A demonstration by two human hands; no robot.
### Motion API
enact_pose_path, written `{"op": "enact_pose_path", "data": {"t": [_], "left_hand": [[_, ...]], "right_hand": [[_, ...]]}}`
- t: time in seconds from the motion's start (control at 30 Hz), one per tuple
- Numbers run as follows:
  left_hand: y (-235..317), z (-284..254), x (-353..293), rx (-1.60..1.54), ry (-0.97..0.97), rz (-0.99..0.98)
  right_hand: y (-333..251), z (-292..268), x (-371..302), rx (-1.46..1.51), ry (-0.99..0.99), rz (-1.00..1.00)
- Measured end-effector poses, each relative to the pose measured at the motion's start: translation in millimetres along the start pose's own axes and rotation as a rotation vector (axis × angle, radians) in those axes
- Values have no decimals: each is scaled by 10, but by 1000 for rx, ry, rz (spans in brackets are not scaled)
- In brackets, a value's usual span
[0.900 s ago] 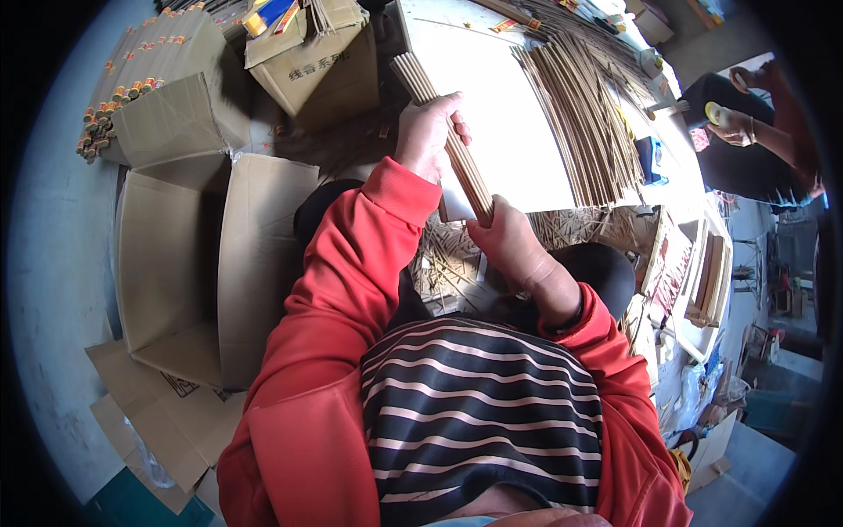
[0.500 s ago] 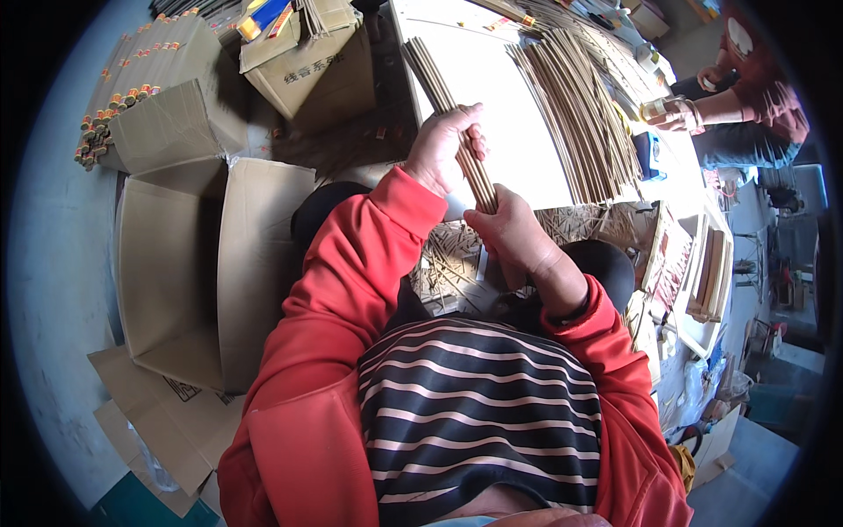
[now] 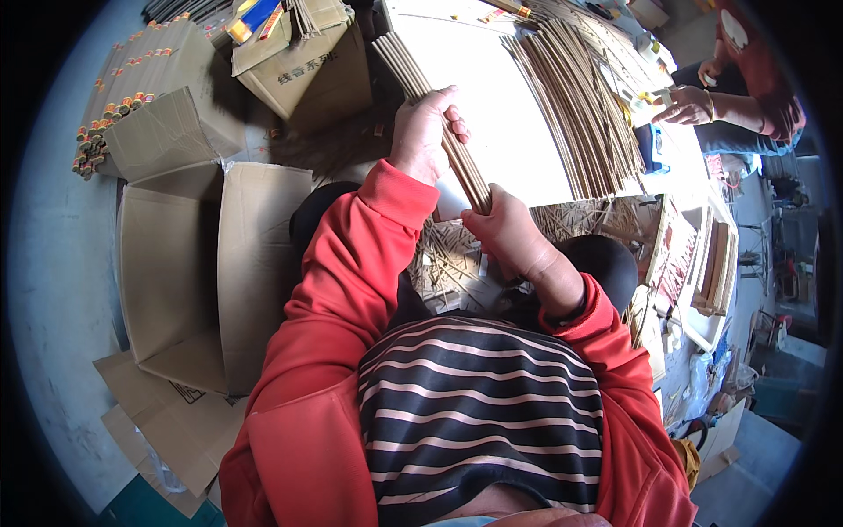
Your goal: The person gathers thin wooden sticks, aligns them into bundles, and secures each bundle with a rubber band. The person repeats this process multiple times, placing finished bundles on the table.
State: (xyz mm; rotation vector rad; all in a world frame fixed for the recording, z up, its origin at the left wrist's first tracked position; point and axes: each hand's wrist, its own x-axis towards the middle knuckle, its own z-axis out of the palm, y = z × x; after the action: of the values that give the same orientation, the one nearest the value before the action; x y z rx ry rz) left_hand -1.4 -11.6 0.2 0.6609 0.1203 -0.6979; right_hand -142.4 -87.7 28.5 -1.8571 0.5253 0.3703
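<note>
A small bundle of brown incense sticks (image 3: 468,168) slants across the near edge of the white table (image 3: 439,29). My left hand (image 3: 425,132) is closed round its middle, the fingertips curling over the right side. Lower down, my right hand (image 3: 509,227) grips the near end, thumb on top; the tips of the sticks there are hidden in the fist. Beyond my hands the far ends of the bundle fan slightly apart. To the right lies a wide row of loose incense sticks (image 3: 575,114) on the tabletop.
An open cardboard box (image 3: 263,263) stands at my left, with a taped carton (image 3: 303,75) behind it. Labelled bundles (image 3: 132,79) are stacked at far left. Broken sticks (image 3: 443,263) lie below the table edge. A co-worker's hand (image 3: 689,105) reaches over the table's right side.
Both hands still hold the bundle. My left hand and the bundle's far end have shifted a little left and away, and the far ends look more spread. The co-worker's hand has moved slightly.
</note>
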Motion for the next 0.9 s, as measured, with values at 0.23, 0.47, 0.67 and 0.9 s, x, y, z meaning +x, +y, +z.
{"op": "enact_pose_path", "data": {"t": [0.23, 0.47, 0.67, 0.9], "left_hand": [[-38, 22, -83, -144, -353, -110], [-67, 119, -100, -56, -152, -105], [155, -31, 85, -54, -60, 66], [55, -10, 65, -132, -174, -26]], "right_hand": [[28, -132, 17, 640, -369, 129], [-45, -136, 2, 357, -164, 58], [88, -500, -81, 107, -253, -118], [550, -1249, 471, -887, 600, -141]]}}
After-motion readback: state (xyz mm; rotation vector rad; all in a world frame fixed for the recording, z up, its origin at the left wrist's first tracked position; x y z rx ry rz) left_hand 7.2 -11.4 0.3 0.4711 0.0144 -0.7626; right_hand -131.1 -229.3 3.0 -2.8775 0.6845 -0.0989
